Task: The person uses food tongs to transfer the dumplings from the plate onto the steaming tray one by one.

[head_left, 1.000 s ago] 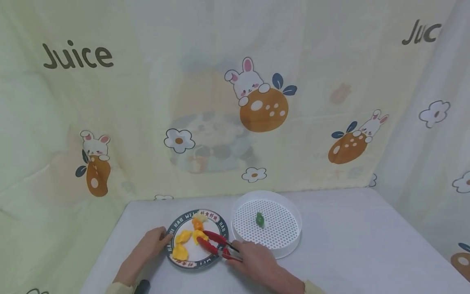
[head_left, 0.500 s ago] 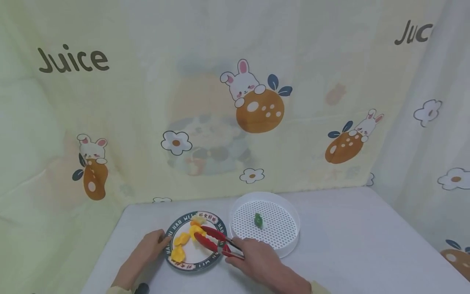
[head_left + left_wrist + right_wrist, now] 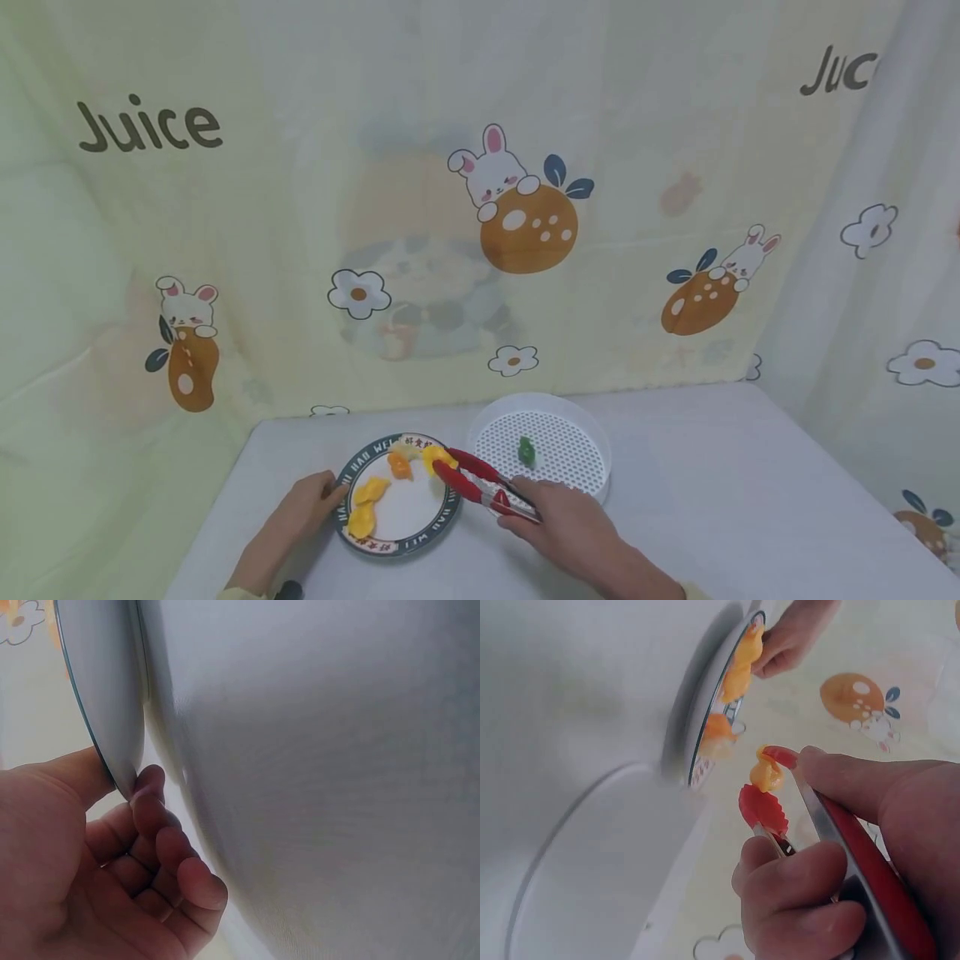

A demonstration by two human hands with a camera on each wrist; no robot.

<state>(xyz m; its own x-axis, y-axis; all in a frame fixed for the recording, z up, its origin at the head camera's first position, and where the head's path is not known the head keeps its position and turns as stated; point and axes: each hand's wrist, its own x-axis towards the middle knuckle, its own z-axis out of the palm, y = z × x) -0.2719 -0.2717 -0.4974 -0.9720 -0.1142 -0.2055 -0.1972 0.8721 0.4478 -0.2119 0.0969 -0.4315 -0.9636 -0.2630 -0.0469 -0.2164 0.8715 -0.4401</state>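
Observation:
My left hand pinches the left rim of a round plate with a dark green patterned border; the left wrist view shows thumb above, fingertips under. My right hand grips red-tipped metal tongs. Between the tong tips is a yellow dumpling-like piece, raised over the plate's right rim. Two yellow pieces, an orange piece and a pale piece lie on the plate. Right of it stands a white perforated round tray holding a green piece, its front partly hidden by my right hand.
A white cloth covers the table. Behind it hangs a pale curtain printed with rabbits, fruit and flowers. A dark rounded object shows by my left sleeve at the bottom edge.
The tongs have closed on a yellow piece and lifted it from the plate's middle towards the right rim, uncovering the orange piece. My left hand stays on the rim.

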